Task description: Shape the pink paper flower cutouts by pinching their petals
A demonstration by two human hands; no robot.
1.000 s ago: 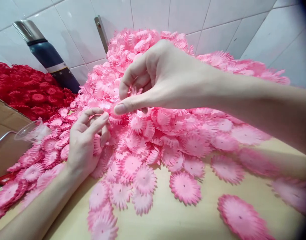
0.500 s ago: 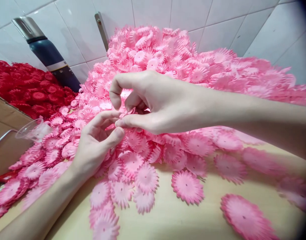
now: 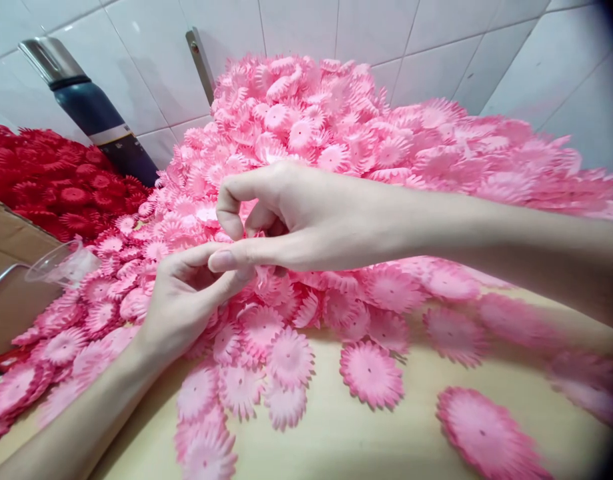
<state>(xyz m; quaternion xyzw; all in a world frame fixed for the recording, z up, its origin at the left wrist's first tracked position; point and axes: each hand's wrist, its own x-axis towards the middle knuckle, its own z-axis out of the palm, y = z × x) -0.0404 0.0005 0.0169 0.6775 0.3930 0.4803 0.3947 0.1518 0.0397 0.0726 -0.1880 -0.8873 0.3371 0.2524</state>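
Note:
My right hand (image 3: 291, 220) reaches in from the right over a heap of pink fabric flower pieces (image 3: 306, 133). Its fingers are curled and its thumb lies straight across the left fingertips. A little pink of a flower piece (image 3: 257, 235) shows between the right fingers; most of it is hidden. From the lower left comes my left hand (image 3: 186, 293), with thumb and fingers drawn together under the right thumb. What the left fingertips pinch is covered. Loose pink flower discs (image 3: 371, 375) with small centre holes lie below the hands.
A dark blue steel-topped bottle (image 3: 93, 110) leans at the back left beside a red flower pile (image 3: 51, 180). A clear plastic cup (image 3: 61, 263) and a cardboard box (image 3: 16, 267) are at left. White wall tiles (image 3: 296, 27) stand behind the wooden table (image 3: 336, 433).
My right thumb has slid left and down over the left fingertips. The left thumb has closed in towards the right hand, and the pink piece between them is now mostly covered.

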